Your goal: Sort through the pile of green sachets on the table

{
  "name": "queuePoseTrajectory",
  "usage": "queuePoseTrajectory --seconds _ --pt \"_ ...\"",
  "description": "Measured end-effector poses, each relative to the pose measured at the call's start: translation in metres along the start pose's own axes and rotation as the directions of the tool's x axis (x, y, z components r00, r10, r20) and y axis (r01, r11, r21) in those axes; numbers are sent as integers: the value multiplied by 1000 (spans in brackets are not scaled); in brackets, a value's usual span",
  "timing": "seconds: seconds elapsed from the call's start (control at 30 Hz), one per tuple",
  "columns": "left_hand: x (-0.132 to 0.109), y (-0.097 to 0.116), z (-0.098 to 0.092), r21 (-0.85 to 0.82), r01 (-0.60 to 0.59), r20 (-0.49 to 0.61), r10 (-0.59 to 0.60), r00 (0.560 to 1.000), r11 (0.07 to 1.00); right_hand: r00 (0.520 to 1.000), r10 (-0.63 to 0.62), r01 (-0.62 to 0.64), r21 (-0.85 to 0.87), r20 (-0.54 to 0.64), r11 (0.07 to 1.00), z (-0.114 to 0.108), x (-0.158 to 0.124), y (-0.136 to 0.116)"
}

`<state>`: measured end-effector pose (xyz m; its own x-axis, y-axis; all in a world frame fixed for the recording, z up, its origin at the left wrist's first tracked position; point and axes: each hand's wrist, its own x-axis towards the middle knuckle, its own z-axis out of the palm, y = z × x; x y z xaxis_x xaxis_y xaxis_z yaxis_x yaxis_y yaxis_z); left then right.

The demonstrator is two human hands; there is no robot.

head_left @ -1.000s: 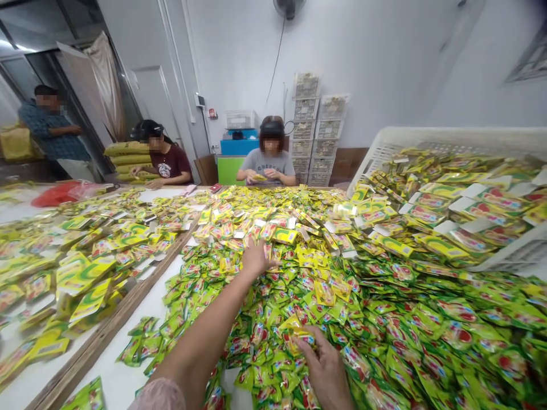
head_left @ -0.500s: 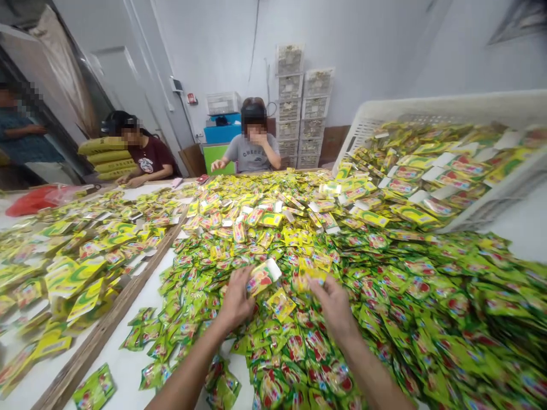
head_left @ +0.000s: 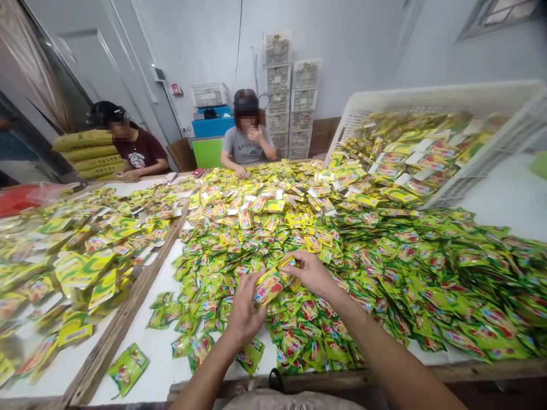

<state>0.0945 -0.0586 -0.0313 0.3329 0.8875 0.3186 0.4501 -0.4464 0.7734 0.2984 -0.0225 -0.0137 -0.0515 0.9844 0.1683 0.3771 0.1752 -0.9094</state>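
Head view shows your left hand (head_left: 245, 310) with fingers closed around a small carton (head_left: 270, 288), while your right hand (head_left: 314, 273) pinches a yellow packet (head_left: 287, 262) at the carton's upper end. This carton is between your fingers, tilted, with yellow edge and red, bright print on its face; your fingers cover both ends partly. Under your fingers spread many green sachets (head_left: 405, 279). Beyond your fingertips lie loose cartons (head_left: 274, 205), and farther to their right a tipped white crate (head_left: 444, 90) holds more. Left of your fingers runs a wooden strip (head_left: 128, 307).
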Motion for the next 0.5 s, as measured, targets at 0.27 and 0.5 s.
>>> queuePoseTrajectory --seconds 0.27,0.5 --pt "-3 -3 -7 -689 436 256 -368 894 579 996 28 -21 88 -79 996 37 -6 -18" --pt "-8 -6 -4 -807 428 262 -403 877 407 994 -92 72 -248 -66 966 38 -13 -21"
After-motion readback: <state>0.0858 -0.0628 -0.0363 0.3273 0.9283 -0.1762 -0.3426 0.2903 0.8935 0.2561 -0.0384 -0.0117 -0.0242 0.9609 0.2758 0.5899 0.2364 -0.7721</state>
